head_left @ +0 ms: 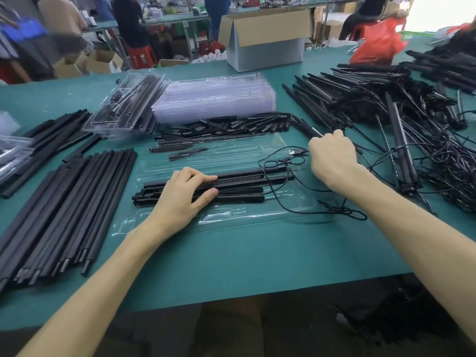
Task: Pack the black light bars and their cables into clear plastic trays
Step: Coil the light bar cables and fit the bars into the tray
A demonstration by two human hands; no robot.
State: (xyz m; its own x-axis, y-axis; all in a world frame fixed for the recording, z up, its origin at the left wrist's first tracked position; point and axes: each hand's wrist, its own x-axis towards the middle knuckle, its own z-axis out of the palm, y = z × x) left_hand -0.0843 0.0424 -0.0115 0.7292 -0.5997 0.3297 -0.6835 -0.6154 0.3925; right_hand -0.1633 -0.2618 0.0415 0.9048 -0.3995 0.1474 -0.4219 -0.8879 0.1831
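Light bars (239, 182) lie left-to-right in the clear tray (224, 215) under the flat, pressing left hand (180, 199). Their cable (343, 210) trails right, nearer the right hand (332, 155), whose curled fingers seem to grip it.

You see matt black plastic light bars (231, 182) lying in a glossy, clear plastic tray (224, 158) on a smooth, matt green surface (244, 253), beside thin, smooth black cables (296, 199).

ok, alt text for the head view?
Left hand lies flat on black light bars in an open clear plastic tray on a green table; right hand is curled beside their loose cable. Around lie piles of bars and stacked trays.
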